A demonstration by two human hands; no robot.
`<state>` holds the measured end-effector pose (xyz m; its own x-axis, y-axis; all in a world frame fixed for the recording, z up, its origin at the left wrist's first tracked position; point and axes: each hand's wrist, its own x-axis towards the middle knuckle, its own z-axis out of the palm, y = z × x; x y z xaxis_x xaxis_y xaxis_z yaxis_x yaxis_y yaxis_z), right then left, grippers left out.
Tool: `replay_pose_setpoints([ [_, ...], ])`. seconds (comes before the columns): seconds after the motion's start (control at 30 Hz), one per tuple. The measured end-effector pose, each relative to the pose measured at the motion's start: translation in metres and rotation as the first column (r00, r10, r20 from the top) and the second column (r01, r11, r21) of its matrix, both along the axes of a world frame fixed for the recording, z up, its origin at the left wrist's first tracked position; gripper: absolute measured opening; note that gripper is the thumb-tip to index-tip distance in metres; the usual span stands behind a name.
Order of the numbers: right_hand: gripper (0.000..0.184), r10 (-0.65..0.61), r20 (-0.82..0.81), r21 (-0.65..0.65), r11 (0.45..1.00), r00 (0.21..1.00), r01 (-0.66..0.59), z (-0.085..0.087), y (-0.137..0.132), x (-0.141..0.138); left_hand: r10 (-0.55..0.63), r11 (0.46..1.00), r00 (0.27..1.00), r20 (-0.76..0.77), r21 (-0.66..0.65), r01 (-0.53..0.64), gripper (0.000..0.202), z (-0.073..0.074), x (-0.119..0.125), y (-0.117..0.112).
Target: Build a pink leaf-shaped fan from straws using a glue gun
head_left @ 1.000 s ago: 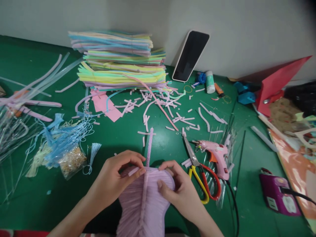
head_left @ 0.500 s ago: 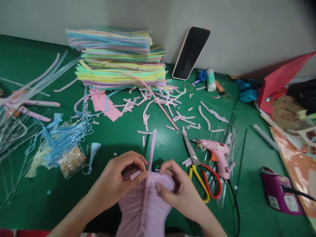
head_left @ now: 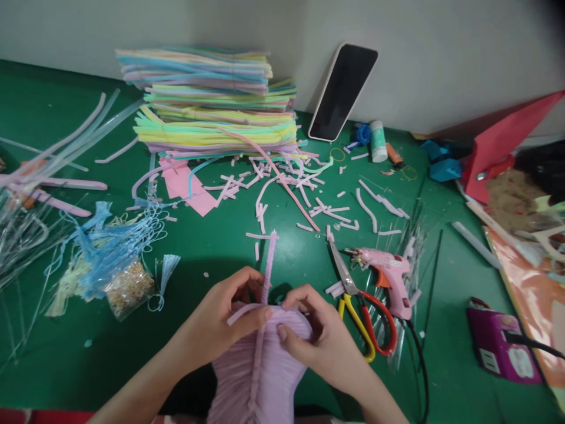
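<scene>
A lilac shape made of many pipe cleaners [head_left: 260, 371] lies at the near edge of the green table, with one lilac stem [head_left: 269, 259] sticking up from its middle. My left hand [head_left: 229, 321] is closed in a pinch on a short lilac pipe cleaner piece [head_left: 242, 312] at the shape's top edge, just left of the stem. My right hand [head_left: 320, 335] grips the top right edge of the shape, fingers curled over it.
A tall stack of pastel pipe cleaners [head_left: 212, 106] stands at the back, with cut bits strewn in front. Scissors [head_left: 357, 306] and a pink glue gun [head_left: 388, 274] lie right of my hands. A phone [head_left: 342, 91] leans on the wall. Tassels [head_left: 110, 247] lie left.
My left hand has shifted slightly right and pulled the short lilac piece further across the top of the shape. The right hand stays put on the edge.
</scene>
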<state>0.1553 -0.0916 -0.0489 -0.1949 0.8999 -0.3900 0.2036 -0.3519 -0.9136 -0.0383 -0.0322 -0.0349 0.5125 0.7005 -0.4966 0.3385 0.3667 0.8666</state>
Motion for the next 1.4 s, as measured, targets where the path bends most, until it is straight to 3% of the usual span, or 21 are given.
replay_pose_setpoints([
  [0.17,0.022,0.030,0.032,0.075,0.997,0.999,-0.033,0.001,0.001,-0.002,-0.001,1.000,1.000,-0.004,-0.010,0.001,0.025,0.000,-0.001,0.002],
  [0.47,0.019,0.076,0.109,0.027,0.996,0.991,-0.079,0.001,0.001,0.000,0.005,0.999,1.000,-0.006,-0.038,-0.006,0.020,0.001,-0.001,0.002],
  [0.57,0.019,0.089,0.118,0.022,0.995,0.989,-0.092,0.001,0.003,0.000,0.011,0.999,1.000,-0.009,-0.045,-0.011,0.027,-0.001,-0.003,0.000],
  [0.67,0.019,0.104,0.128,0.010,0.994,0.986,-0.107,0.001,0.003,0.001,0.047,0.999,0.999,-0.025,-0.017,-0.048,0.037,-0.001,-0.007,-0.003],
  [0.8,0.018,0.110,0.148,0.019,0.993,0.983,-0.115,0.002,0.002,0.002,0.013,0.999,0.998,-0.069,0.047,-0.010,0.014,0.001,-0.013,-0.004],
  [1.03,0.026,0.051,0.085,0.119,0.991,0.995,-0.061,-0.002,0.001,-0.002,0.012,0.989,0.994,-0.109,0.147,0.004,0.015,0.004,-0.016,0.000],
  [1.4,0.023,0.092,0.055,0.094,0.991,0.994,-0.097,0.000,0.003,-0.003,0.007,0.957,0.986,-0.166,0.286,0.041,0.009,0.006,-0.009,0.004],
])
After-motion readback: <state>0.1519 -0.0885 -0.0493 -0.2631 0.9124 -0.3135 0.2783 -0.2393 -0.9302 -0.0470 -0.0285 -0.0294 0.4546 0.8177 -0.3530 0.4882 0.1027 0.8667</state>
